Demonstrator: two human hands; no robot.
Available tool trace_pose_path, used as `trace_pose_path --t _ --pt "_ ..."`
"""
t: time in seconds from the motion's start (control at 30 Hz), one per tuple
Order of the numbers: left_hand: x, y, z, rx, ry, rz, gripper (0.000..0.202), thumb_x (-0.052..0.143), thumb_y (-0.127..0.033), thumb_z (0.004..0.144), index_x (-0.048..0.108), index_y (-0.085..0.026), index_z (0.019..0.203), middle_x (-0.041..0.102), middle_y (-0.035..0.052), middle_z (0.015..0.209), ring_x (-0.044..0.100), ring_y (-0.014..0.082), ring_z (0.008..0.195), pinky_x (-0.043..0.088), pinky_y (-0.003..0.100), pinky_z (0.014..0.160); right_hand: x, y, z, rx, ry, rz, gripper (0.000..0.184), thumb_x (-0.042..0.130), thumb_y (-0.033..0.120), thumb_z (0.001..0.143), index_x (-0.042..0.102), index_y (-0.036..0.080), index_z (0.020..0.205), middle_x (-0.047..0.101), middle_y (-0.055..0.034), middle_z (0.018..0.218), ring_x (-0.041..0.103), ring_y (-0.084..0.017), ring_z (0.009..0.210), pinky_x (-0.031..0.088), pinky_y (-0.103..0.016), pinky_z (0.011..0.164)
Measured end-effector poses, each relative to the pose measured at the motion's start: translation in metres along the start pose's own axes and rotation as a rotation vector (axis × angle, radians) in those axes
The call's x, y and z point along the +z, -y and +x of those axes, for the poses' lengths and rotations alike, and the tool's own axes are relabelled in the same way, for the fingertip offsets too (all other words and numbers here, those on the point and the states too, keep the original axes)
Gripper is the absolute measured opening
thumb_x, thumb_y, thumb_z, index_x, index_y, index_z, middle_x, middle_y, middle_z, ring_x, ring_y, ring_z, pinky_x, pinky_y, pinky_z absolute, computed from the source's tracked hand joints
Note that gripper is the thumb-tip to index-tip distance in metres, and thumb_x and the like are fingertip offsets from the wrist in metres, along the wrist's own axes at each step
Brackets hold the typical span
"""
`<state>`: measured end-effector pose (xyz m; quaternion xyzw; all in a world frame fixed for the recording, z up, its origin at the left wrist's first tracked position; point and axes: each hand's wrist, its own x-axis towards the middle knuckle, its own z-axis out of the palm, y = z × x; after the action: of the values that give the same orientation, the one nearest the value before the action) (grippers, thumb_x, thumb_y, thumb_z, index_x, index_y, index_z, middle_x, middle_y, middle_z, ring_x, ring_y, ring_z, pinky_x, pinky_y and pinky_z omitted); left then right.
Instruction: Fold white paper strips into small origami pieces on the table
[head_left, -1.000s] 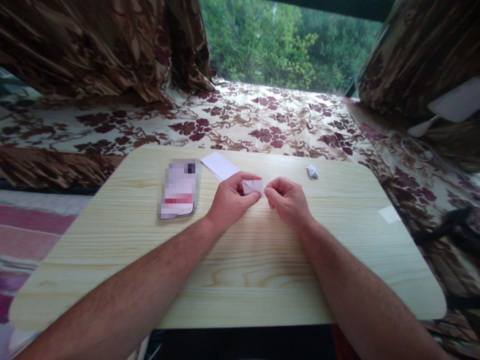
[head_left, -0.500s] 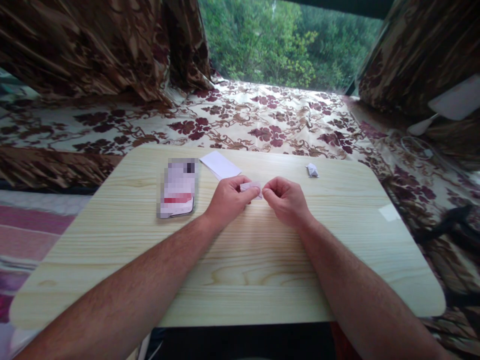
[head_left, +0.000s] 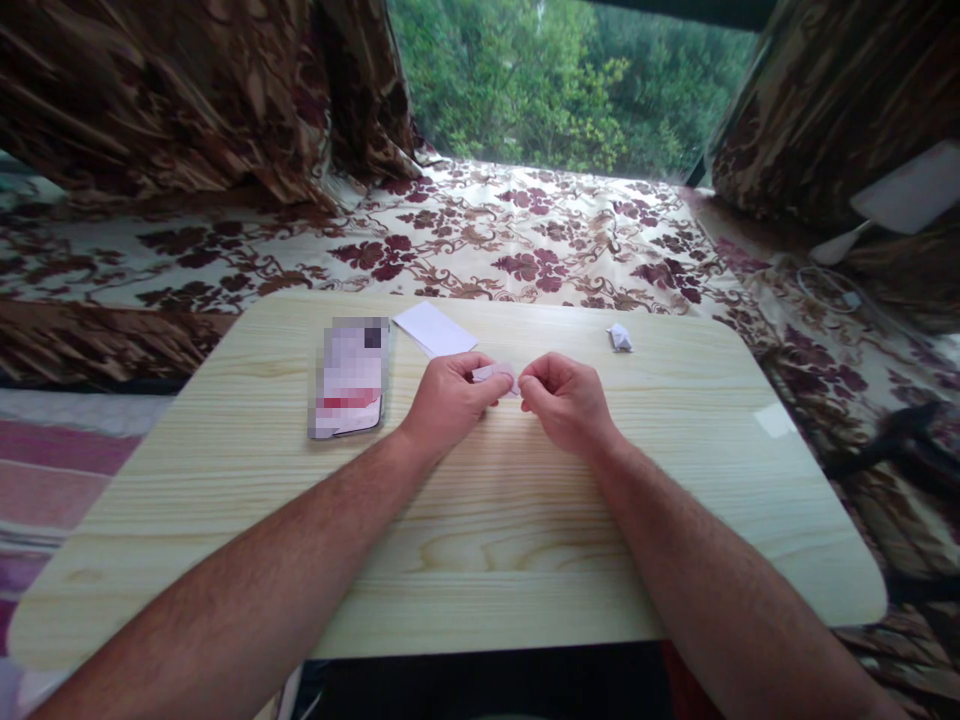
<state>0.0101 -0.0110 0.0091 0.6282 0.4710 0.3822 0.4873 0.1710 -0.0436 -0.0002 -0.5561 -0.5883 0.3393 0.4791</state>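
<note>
In the head view, a small folded piece of white paper (head_left: 491, 375) is held over the middle of the desk (head_left: 480, 580), pinched between the thumb and fingers of the left hand (head_left: 454, 400). The right hand (head_left: 566, 400) is curled just beside the paper's right edge, its thumb and forefinger drawn close together; whether a corner is gripped between them cannot be told. Beyond the left hand, white paper sheets (head_left: 436, 328) are laid on the desk, and a small folded paper shape (head_left: 620, 338) is set well apart to the right.

For this handling to be done well, the layers should be kept flat under the left thumb, and edges should be lined up before any crease is pressed. At so small a size, light fingertip pressure is best used, since thick layers may slip or the paper may be torn by a hard pull.
</note>
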Motion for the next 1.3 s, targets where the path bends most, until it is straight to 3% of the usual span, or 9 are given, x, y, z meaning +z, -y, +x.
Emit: trace_pose_path --t 0.9,1.3 --pt "0.0004 -0.0026 -0.0005 -0.005 -0.011 -0.012 0.028 0.069 -0.041 0.073 0.071 -0.013 0.074 0.063 0.0013 0.061 0.05 0.0109 0.052 0.035 0.023 0.049 0.0007 0.0007 -0.0019 -0.008 -0.036 -0.041 0.014 0.057 0.029 0.083 0.061 0.019 0.074 0.06 0.0016 0.056 0.051 -0.011 0.049 0.037 -0.023 0.047" --pt "0.0006 -0.002 -0.0005 -0.003 -0.027 0.009 0.027 0.067 -0.04 0.077 0.07 -0.013 0.076 0.063 0.0012 0.061 0.052 0.0113 0.053 0.036 0.023 0.049 -0.0066 0.0018 0.0061 0.063 -0.044 0.129 0.018 0.061 0.034 0.081 0.063 0.017 0.077 0.06 0.0007 0.058 0.053 -0.011 0.049 0.041 -0.023 0.047"
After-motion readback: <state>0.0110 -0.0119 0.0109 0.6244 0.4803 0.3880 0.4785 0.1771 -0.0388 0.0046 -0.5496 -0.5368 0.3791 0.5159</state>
